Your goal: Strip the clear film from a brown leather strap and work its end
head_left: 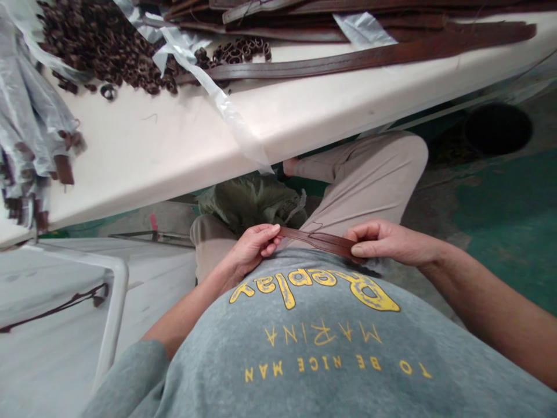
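Observation:
A short brown leather strap (322, 239) is stretched between my two hands just above my lap. My left hand (255, 248) pinches its narrow end between thumb and fingers. At the other end, my right hand (378, 239) grips the wider part, thumb on top. A thin dark thread stands up in a loop from the strap's upper edge. On the table ahead lies a long brown leather strap (339, 65) with stitching along it. Beside that strap is a heap of small brown leather loops (104, 43).
The white table (183, 139) slants across in front of me, with a plastic strip (226, 110) hanging over its edge. Plastic-wrapped straps (35, 110) hang at the left, above a white metal frame (117, 296). A green bag (252, 200) sits between my knees; a dark round bin (498, 128) stands right.

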Demonstrator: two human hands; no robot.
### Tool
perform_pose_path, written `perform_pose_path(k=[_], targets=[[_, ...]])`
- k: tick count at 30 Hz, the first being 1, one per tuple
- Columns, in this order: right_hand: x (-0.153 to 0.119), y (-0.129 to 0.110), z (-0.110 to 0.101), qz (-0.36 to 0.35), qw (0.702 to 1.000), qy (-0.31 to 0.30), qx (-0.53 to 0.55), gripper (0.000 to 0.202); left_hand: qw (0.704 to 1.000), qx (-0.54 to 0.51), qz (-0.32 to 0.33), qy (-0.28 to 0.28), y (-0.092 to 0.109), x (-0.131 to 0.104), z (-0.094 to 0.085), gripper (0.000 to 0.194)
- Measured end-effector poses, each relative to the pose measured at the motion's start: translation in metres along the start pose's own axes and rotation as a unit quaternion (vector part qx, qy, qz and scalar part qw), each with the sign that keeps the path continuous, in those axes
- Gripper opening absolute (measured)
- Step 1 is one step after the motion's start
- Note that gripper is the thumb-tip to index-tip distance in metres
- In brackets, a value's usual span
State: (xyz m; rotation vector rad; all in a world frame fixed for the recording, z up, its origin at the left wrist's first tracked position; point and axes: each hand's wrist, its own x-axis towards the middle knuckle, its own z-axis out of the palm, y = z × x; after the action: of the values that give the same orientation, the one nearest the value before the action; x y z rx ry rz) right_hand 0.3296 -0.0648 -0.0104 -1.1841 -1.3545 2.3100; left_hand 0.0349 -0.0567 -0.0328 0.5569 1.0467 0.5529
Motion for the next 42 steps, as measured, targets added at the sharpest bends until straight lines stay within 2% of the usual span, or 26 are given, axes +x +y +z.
perform_pose_path(k=[5, 7, 8, 9, 11, 12, 13, 16, 19, 23, 27, 35, 39, 42], targets=[[-0.012, 0.000, -0.009, -0.003, 0.999, 0.009, -0.042, 0.040, 1.000, 0.010, 0.000, -0.003, 0.001, 0.000, 0.000, 0.045], [-0.013, -0.004, -0.007, -0.034, 0.990, 0.079, -0.114, 0.036, 1.000, 0.015, 0.007, -0.006, 0.002, 0.000, 0.002, 0.045], [-0.013, -0.007, -0.004, -0.065, 0.973, 0.144, -0.167, 0.032, 1.000, 0.015, 0.014, -0.005, 0.002, 0.001, 0.004, 0.045], [-0.011, -0.011, 0.001, -0.104, 0.944, 0.218, -0.226, 0.028, 1.000, 0.012, 0.022, -0.003, 0.002, 0.002, 0.007, 0.045], [-0.003, -0.018, 0.016, -0.193, 0.862, 0.334, -0.327, 0.024, 0.999, 0.003, 0.036, 0.000, 0.003, 0.004, 0.013, 0.044], [0.004, -0.021, 0.026, -0.236, 0.828, 0.357, -0.362, 0.024, 0.999, -0.001, 0.042, 0.000, 0.004, 0.005, 0.016, 0.044], [0.011, -0.022, 0.035, -0.271, 0.807, 0.359, -0.383, 0.023, 0.999, -0.003, 0.046, 0.001, 0.004, 0.006, 0.020, 0.044], [0.035, -0.019, 0.056, -0.340, 0.776, 0.347, -0.402, 0.013, 0.998, -0.011, 0.061, 0.004, 0.005, 0.007, 0.028, 0.045], [0.052, -0.009, 0.064, -0.377, 0.748, 0.375, -0.398, 0.012, 0.997, -0.023, 0.068, 0.008, 0.006, 0.005, 0.031, 0.045], [0.057, -0.003, 0.064, -0.402, 0.733, 0.393, -0.384, 0.014, 0.997, -0.027, 0.076, 0.016, 0.005, 0.005, 0.031, 0.045], [0.057, -0.004, 0.063, -0.404, 0.727, 0.380, -0.405, 0.011, 0.996, -0.001, 0.087, 0.018, 0.003, 0.005, 0.028, 0.041], [0.058, -0.008, 0.062, -0.387, 0.749, 0.343, -0.414, 0.006, 0.993, 0.048, 0.103, 0.005, 0.002, 0.002, 0.023, 0.036], [0.051, -0.010, 0.057, -0.371, 0.749, 0.355, -0.419, 0.008, 0.996, -0.035, 0.071, -0.033, 0.007, -0.002, 0.025, 0.046], [0.045, -0.010, 0.054, -0.352, 0.734, 0.388, -0.433, 0.008, 0.991, -0.113, 0.043, -0.050, 0.012, -0.004, 0.025, 0.047]])
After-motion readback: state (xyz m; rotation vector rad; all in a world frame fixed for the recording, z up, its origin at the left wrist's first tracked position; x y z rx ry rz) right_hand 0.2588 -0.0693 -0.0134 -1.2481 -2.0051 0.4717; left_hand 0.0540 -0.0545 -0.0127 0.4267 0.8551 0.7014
